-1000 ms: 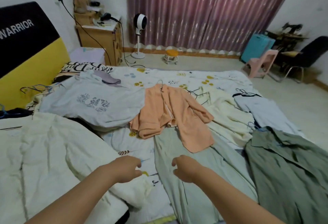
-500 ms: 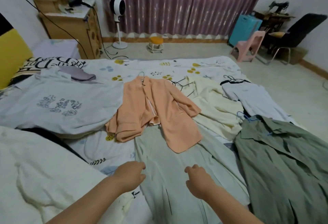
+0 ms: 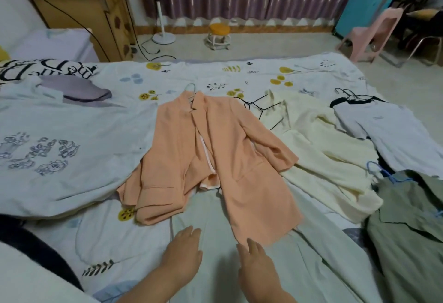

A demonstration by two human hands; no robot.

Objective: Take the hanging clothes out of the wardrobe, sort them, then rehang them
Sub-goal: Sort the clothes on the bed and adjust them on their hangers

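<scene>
Peach jacket: peach-orange blazer (image 3: 215, 158) on a wire hanger, spread on the floral bed sheet (image 3: 191, 75), overlapping the pale green garment (image 3: 275, 266)
Left hand (image 3: 182, 254): fingers straight, flat on the pale green garment, holding nothing
Right hand (image 3: 256, 264): fingers extended, empty, fingertips at the blazer's hem
Right side: cream top (image 3: 330, 158), olive shirt (image 3: 407, 230)
</scene>
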